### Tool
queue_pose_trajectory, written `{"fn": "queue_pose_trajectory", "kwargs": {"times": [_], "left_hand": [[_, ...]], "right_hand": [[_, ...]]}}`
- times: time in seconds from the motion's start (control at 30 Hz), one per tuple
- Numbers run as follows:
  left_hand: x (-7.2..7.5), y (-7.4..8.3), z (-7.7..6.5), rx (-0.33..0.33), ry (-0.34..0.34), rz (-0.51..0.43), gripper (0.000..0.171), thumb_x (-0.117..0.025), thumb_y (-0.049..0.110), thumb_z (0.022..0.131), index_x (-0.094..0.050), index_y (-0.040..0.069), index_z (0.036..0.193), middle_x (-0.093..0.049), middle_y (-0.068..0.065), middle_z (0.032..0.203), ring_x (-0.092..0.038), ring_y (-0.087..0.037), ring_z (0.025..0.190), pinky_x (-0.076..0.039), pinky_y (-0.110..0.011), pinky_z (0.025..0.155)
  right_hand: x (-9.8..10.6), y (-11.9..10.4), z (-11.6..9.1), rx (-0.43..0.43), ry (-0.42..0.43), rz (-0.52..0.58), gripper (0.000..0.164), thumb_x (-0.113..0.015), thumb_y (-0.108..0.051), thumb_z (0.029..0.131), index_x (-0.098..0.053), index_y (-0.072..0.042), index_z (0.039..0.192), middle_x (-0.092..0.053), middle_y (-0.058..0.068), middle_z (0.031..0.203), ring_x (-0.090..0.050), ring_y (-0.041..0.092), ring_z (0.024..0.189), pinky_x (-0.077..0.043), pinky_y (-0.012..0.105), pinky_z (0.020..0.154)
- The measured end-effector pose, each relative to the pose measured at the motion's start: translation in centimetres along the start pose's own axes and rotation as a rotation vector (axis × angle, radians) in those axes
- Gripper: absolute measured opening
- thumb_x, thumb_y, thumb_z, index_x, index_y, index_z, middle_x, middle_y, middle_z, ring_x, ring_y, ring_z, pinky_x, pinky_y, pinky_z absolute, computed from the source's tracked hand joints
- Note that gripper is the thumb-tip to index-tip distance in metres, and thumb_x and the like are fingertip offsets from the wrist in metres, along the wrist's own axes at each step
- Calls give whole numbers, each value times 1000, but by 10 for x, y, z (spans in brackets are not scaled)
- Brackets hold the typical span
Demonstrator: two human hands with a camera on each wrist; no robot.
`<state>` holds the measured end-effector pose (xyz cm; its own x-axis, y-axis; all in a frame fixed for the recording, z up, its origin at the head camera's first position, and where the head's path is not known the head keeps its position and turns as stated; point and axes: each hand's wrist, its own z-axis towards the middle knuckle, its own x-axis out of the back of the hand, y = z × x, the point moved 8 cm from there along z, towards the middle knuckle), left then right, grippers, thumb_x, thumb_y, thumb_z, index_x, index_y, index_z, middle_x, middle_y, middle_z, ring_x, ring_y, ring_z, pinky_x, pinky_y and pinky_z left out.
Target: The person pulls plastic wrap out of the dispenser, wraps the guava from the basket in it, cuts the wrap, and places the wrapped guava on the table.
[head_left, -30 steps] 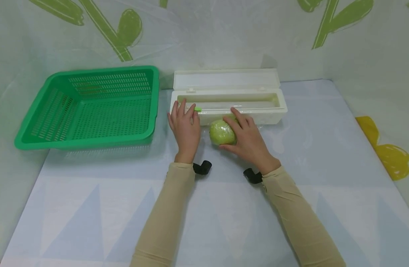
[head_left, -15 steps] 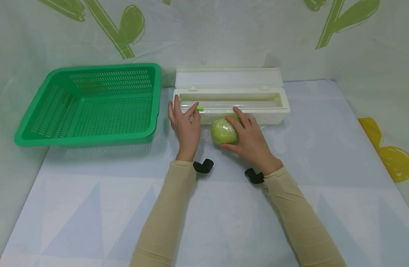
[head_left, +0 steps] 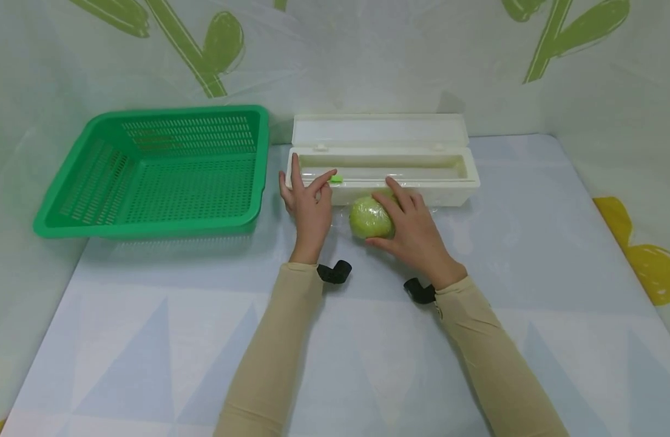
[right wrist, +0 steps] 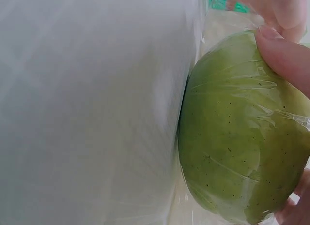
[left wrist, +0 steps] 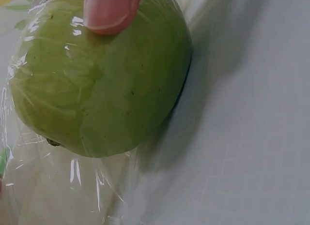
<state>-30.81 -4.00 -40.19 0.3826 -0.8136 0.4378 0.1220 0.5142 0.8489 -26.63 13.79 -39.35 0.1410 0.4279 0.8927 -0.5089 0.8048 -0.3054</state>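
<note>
A round green fruit (head_left: 370, 218) (left wrist: 106, 89) (right wrist: 237, 133), wrapped in clear cling film, lies on the table in front of a long white cling film dispenser (head_left: 406, 195). My right hand (head_left: 419, 237) grips it from the right, with thumb and fingers spread round it. At the dispenser's left end is my left hand (head_left: 312, 218). Its index fingertip is straight against a small green slide cutter (head_left: 336, 179) on the front edge, while the middle finger points up. Clear film (left wrist: 72, 186) spreads between the fruit and the dispenser.
The dispenser's lid (head_left: 378, 129) stands raised at the back, against the patterned wall sheet. To the left sits a green plastic basket (head_left: 149, 232) with slotted sides. Dark wrist mounts (head_left: 335, 272) stick out at both cuffs over the pale tablecloth (head_left: 368, 364).
The left index finger has straightened and moved slightly right, and the green slide cutter has shifted a little right along the edge. The right hand keeps its grip on the fruit.
</note>
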Motion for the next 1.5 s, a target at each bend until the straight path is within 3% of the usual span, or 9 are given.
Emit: {"fn": "queue_pose_trajectory", "kwargs": {"times": [0.47,0.7,0.97,1.23,1.37,1.5], "left_hand": [[-3,7,2,8,-86,22,34,-41,13,91,-68,29,103,0,14,148,22,-16,129,5,-52,100],[-3,8,2,6,-90,66,33,-41,13,92,-68,29,104,-8,13,147,19,-19,130,5,-50,100],[0,10,1,-22,-17,186,25,-46,16,90,-69,23,98,-17,2,145,7,-23,131,2,-46,101],[4,30,-5,-209,46,334,19,-54,18,85,-69,16,97,-34,-7,128,-21,-28,117,-12,-42,99],[7,40,-5,-253,41,334,20,-54,16,86,-69,12,99,-43,-7,122,-27,-27,113,-19,-39,97],[1,42,-5,-222,-24,223,26,-52,17,88,-63,10,110,-48,-5,118,-31,-23,111,-27,-34,92]], "right_hand": [[4,0,1,11,14,9,83,-76,-48,62,-43,-14,130,-21,9,145,-34,32,112,-32,42,91],[6,-1,1,-3,10,15,83,-77,-47,62,-44,-14,130,-22,9,144,-34,32,111,-33,43,90],[5,0,-1,13,18,10,81,-76,-48,62,-44,-13,129,-23,10,144,-35,33,110,-33,43,90],[3,0,-2,22,27,18,82,-75,-49,62,-44,-13,129,-23,9,144,-35,33,110,-32,43,90],[4,0,-2,24,24,15,82,-75,-50,62,-44,-14,130,-22,9,144,-35,32,110,-32,43,91],[4,1,-2,21,19,13,82,-75,-50,63,-44,-14,130,-22,9,144,-34,32,110,-32,43,90]]}}
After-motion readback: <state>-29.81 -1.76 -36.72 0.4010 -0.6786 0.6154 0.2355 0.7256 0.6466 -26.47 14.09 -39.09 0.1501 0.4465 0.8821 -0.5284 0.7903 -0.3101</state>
